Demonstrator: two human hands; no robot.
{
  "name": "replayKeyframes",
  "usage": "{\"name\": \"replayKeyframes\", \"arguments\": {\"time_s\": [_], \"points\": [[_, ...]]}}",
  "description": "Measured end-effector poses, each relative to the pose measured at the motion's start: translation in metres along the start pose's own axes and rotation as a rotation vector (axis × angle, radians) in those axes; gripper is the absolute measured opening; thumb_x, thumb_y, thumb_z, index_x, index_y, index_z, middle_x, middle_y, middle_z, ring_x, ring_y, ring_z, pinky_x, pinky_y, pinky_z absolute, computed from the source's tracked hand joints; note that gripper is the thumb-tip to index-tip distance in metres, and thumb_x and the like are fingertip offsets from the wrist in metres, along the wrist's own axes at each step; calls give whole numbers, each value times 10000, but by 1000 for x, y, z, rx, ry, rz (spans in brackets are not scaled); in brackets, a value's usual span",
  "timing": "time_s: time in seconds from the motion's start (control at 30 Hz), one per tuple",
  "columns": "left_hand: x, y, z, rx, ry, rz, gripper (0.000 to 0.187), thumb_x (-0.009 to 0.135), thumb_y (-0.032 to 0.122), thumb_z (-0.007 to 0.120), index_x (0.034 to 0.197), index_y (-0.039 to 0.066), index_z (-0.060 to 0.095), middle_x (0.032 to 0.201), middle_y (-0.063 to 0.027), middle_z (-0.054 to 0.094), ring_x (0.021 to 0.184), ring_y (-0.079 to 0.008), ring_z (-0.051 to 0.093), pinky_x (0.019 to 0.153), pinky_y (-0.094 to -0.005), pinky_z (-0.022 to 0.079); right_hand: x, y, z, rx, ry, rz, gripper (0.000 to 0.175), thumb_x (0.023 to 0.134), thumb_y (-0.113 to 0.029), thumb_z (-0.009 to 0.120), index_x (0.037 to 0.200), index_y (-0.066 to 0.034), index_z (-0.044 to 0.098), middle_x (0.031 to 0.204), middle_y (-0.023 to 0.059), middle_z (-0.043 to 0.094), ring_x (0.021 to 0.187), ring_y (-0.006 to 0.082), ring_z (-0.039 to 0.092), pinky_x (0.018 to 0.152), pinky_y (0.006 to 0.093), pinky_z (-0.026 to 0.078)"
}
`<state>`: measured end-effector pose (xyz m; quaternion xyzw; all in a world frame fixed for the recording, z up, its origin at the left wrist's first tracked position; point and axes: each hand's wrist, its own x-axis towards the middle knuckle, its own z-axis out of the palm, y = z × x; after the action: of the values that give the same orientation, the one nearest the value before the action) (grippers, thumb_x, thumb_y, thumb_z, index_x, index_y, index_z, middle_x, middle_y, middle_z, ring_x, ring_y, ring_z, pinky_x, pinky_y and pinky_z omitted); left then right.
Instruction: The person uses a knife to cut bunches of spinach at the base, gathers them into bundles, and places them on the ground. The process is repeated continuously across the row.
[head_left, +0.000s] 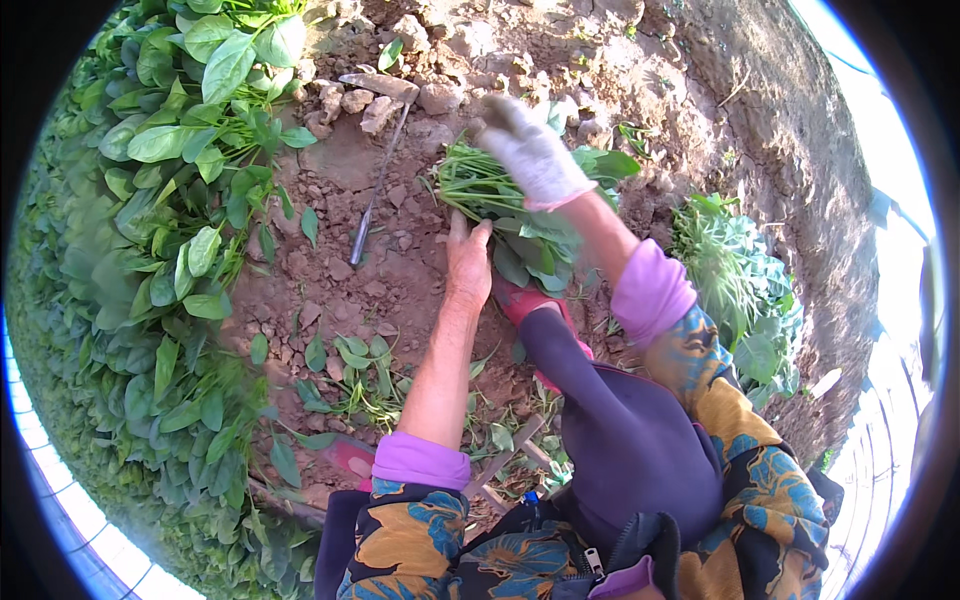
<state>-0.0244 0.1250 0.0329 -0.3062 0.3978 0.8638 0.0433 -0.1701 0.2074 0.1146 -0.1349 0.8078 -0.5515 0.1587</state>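
A bunch of leafy greens, which look like spinach, is low over the soil in front of me, its stems pointing left. My bare left hand grips its lower edge, with the fingertips partly hidden under the stems. Above the bunch is my right hand in a whitish knit glove. It is blurred, with fingers stretched out and thumb apart, and nothing shows in it. To the left of the bunch, a hand hoe lies on the soil, its blade at the far end and its handle towards me.
Dense growing greens fill the left side. Another pile of cut greens lies to the right. Loose leaves are scattered on the cloddy soil. My red shoe is just below the bunch, and a wooden frame stands between my legs.
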Motion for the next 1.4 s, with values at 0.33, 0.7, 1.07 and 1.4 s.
{"name": "replayKeyframes", "arguments": {"time_s": [0.33, 0.7, 1.07, 1.4], "points": [[0, 39, -29, 837, 115, 152, 441, 935, 48, 546, 1373, 2, 520, 1276, -203, 619, 1153, -311, 599, 1043, -399, 435, -78, 8, 22, -1100, -80, -148, 933, 676, -475, 827, 1473, -227, 411, 1465, 199, 418, 1336, 413, 399, 1032, 634, 315], [30, 107, -104, 1955, 345, 364, 337, 765, 197, 779, 1054, 116, 626, 1070, -154, 567, 1047, -353, 579, 845, -488, 470, -61, -35, 3, -1029, -135, -42, 764, 759, -470, 761, 1411, -166, 504, 1379, 182, 494, 1286, 385, 449, 995, 534, 380], [-18, 144, -48, 293, 140, 145, 207, 907, 51, 704, 1104, 2, 664, 891, -44, 702, 750, -125, 668, 693, -261, 549, -53, -52, 66, 169, -400, 72, 609, 829, -18, 669, 1393, -15, 440, 1155, 145, 657, 995, 235, 676, 851, 337, 551], [2, 156, -25, 819, 121, 605, 228, 929, 219, 719, 1012, 7, 705, 896, -75, 685, 794, -165, 658, 717, -301, 550, -10, -27, 108, 418, -51, 106, 335, 928, -15, 571, 1257, 9, 514, 975, 116, 652, 849, 195, 631, 760, 336, 513]]}}
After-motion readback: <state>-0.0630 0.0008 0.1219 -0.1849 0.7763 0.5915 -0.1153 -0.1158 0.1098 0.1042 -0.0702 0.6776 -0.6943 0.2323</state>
